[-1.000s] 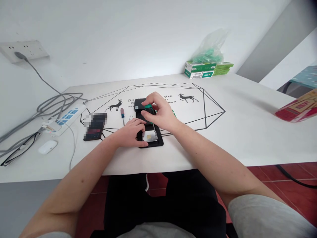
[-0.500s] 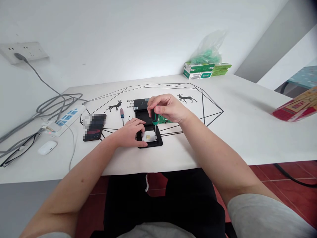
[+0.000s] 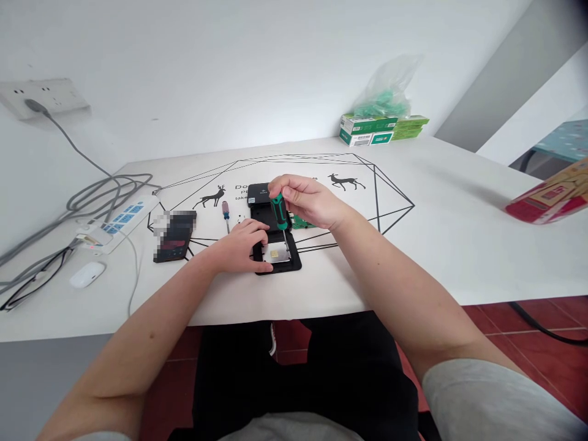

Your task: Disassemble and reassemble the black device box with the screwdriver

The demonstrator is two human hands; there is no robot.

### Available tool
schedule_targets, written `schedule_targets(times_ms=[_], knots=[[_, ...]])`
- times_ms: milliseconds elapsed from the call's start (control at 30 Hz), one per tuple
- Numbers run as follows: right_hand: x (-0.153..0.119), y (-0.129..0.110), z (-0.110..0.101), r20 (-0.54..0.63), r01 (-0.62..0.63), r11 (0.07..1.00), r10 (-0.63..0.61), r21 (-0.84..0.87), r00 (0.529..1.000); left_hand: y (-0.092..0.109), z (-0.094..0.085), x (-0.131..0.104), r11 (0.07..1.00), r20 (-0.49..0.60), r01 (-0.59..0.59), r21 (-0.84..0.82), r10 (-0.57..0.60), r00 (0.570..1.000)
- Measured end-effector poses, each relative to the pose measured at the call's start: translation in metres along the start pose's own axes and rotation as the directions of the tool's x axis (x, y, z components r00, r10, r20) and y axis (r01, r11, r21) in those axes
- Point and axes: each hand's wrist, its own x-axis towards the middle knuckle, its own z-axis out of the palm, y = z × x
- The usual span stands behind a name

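Near the table's front edge lies a black device casing (image 3: 296, 263) with a silver metal plate (image 3: 281, 251) in it; a small gold square sits on the plate. My left hand (image 3: 241, 246) grips the casing's left side, thumb along the lower edge and fingers bent at the upper left. A green and black screwdriver (image 3: 278, 211) is held near its handle top by my right hand (image 3: 309, 199). The shaft points down at the plate's right side, handle leaning left; whether a screw is under the tip is too small to tell.
Behind lie another black casing part (image 3: 260, 193) and a green circuit board (image 3: 303, 222), partly hidden. A second screwdriver (image 3: 225, 211), a phone (image 3: 177, 236), a white earbud case (image 3: 87, 274) and a power strip (image 3: 126, 220) are leftward. Green boxes (image 3: 370, 128) stand at the wall.
The screwdriver's handle has tipped to the left, and my right fingers have shifted left and up on it, showing more handle. My left hand and the casing look unchanged.
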Motion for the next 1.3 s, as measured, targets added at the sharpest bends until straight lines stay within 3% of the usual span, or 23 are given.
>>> schedule_targets(times_ms=[233, 500, 600, 800, 1100, 1300], knots=[[0.002, -0.001, -0.005, 0.031, 0.070, 0.997, -0.069, -0.035, 0.997, -0.001, 0.000, 0.000, 1.000, -0.005, -0.005, -0.005, 0.005, 1.000], [-0.006, -0.013, 0.000, 0.111, -0.096, 0.991, 0.085, 0.097, 0.990, -0.001, 0.000, 0.000, 1.000, -0.006, -0.007, 0.006, 0.007, 1.000], [-0.007, -0.012, -0.001, 0.104, -0.093, 0.996, 0.090, 0.019, 0.990, -0.001, 0.000, 0.000, 1.000, -0.003, -0.009, 0.004, 0.009, 1.000], [-0.005, -0.013, -0.007, 0.048, 0.031, 0.977, -0.021, -0.209, 0.999, -0.002, 0.001, 0.000, 1.000, -0.008, -0.008, -0.009, 0.008, 1.000], [-0.003, -0.015, -0.008, 0.140, 0.052, 0.997, -0.044, -0.051, 0.989, -0.001, -0.001, 0.000, 1.000, -0.007, -0.003, -0.016, 0.003, 1.000], [-0.004, -0.015, -0.004, 0.084, -0.038, 0.999, 0.034, 0.038, 0.996, 0.000, -0.001, 0.000, 1.000, -0.004, 0.003, -0.015, -0.003, 1.000]])
